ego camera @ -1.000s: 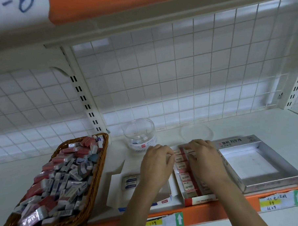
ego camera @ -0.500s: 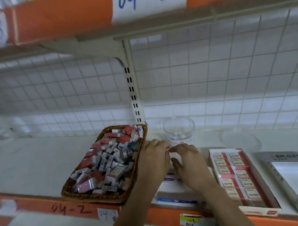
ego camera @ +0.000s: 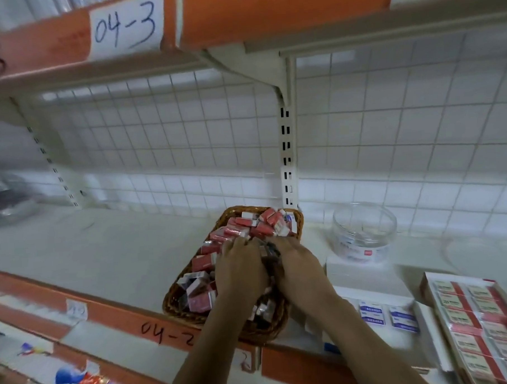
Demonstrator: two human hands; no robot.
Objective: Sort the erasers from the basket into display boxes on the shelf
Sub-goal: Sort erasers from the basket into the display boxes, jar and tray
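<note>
Start at nine o'clock from the basket: the shelf (ego camera: 104,256) there is plain white board, with "04-2" handwritten on its orange front edge.

At the centre sits the wicker basket (ego camera: 171,301). Its near end stands right at the shelf lip, at your six o'clock. The erasers (ego camera: 242,225), red-sleeved and grey-sleeved, are heaped in it, highest at its twelve o'clock end.

Your left hand (ego camera: 239,269) lies palm down on the middle of the heap, fingers bent into the pile. Your right hand (ego camera: 297,266) lies just beside it toward three o'clock, posed the same way. The fingertips of both are buried among the erasers, so I cannot tell whether either hand has pinched anything.

Both forearms cross the basket's near rim. If you press down or drag back, the basket may slide off the lip or tip. The heap is loose, so a big scoop may spill erasers over the low sides.

At two o'clock from the basket stands a clear jar (ego camera: 364,233). A wide swing of your right arm toward the boxes could knock it.

At four o'clock lies a white display box (ego camera: 383,337) holding a few blue-labelled erasers. Farther out at the same hour is the red display box (ego camera: 424,286), its rows nearly full. With two colours mixed in one grab, you risk dropping one into the wrong box.
</note>
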